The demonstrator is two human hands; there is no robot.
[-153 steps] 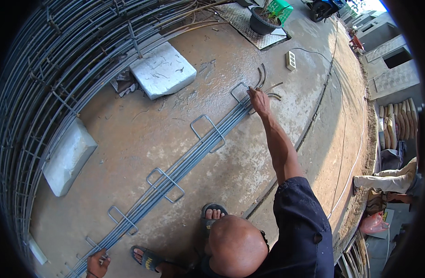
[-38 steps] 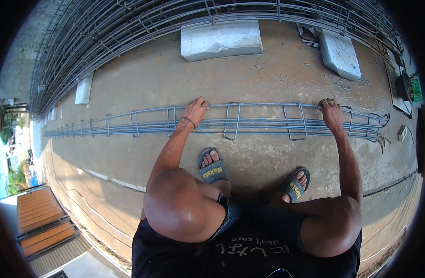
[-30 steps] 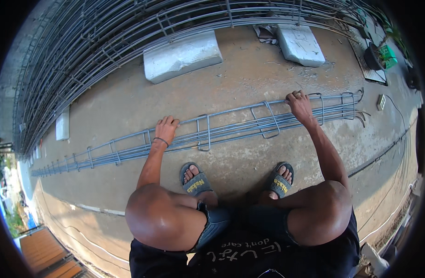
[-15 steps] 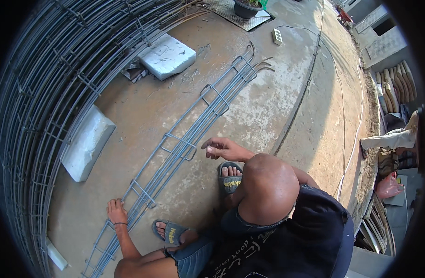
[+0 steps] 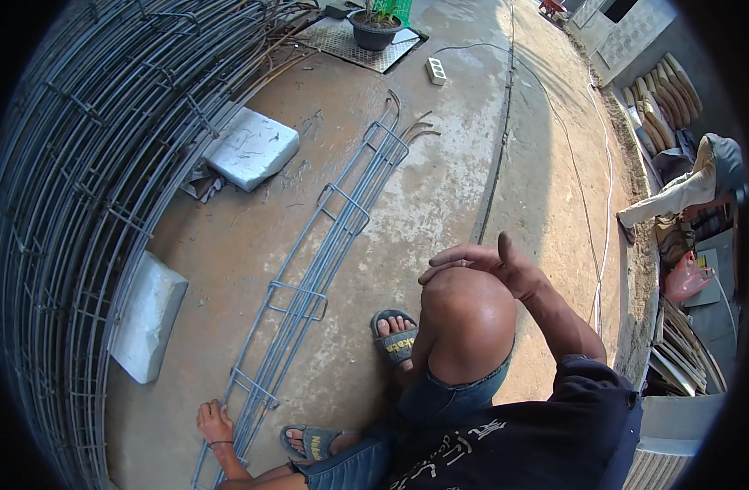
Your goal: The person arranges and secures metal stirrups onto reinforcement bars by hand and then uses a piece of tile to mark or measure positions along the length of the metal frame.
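Observation:
A long, narrow rebar cage of grey steel rods and rectangular stirrups lies on the concrete, slanting from lower left to upper middle. Its far rod ends are bent into hooks. At the near left, my left hand has its fingers closed round the cage's outer left rod, between two stirrups. My right hand is over my raised knee, thumb up and fingers stretched out, with nothing in it. Whether its fingers touch the knee is hard to tell.
A tall stack of rebar cages fills the left, with white blocks along its foot. Farther off are a potted plant and a power strip. A cable runs along the right, where another person's leg shows.
My right hand has risen from beside the cage, rightward to over my knee, its fingers straightening. My left hand stays on the rod. The view has shifted, moving the scene lower left.

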